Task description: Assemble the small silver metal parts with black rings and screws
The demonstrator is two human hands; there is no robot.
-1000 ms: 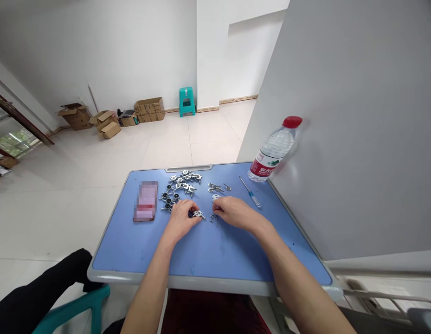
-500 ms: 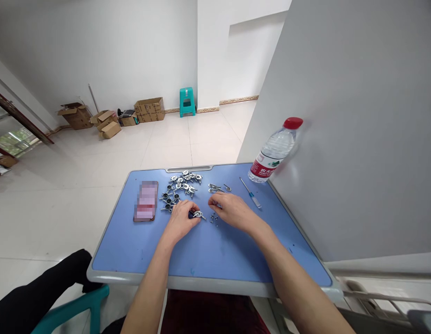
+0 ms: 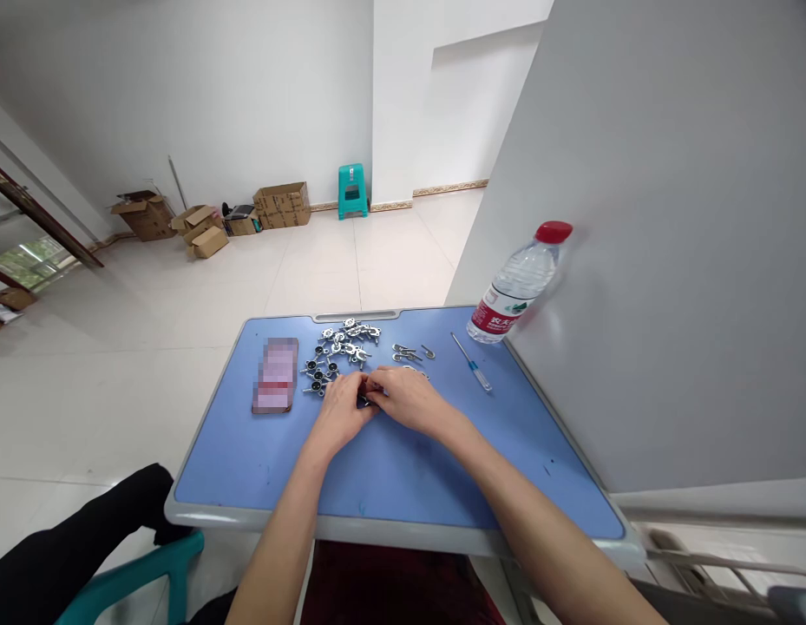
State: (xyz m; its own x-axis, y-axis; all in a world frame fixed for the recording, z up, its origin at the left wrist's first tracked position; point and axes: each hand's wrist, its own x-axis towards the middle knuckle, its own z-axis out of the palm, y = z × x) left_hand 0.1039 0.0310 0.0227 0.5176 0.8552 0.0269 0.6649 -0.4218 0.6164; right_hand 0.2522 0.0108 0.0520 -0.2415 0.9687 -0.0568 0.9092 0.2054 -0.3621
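My left hand (image 3: pixel 338 411) is closed on a small metal fitting (image 3: pixel 364 402), largely hidden by the fingers. Against the same fitting, the fingertips of my right hand (image 3: pixel 408 398) are pinched together; anything between them is out of sight. Just beyond my left hand lies a group of similar fittings (image 3: pixel 317 375) with dark round centres and short stems. Behind it is a pile of shiny metal fittings (image 3: pixel 350 337). Several loose hook-shaped metal pieces (image 3: pixel 406 353) lie past my right hand.
The blue table (image 3: pixel 429 486) carries a phone (image 3: pixel 276 375) at left and a screwdriver (image 3: pixel 471 363) at right. A red-capped water bottle (image 3: pixel 516 286) stands at the back right by a grey panel (image 3: pixel 669 260). Beside the table's left is a person's dark-clothed leg (image 3: pixel 83 538).
My right hand has moved left from beside the small screws to the fitting in my left hand, now covering the screws. My left hand stays in nearly the same place.
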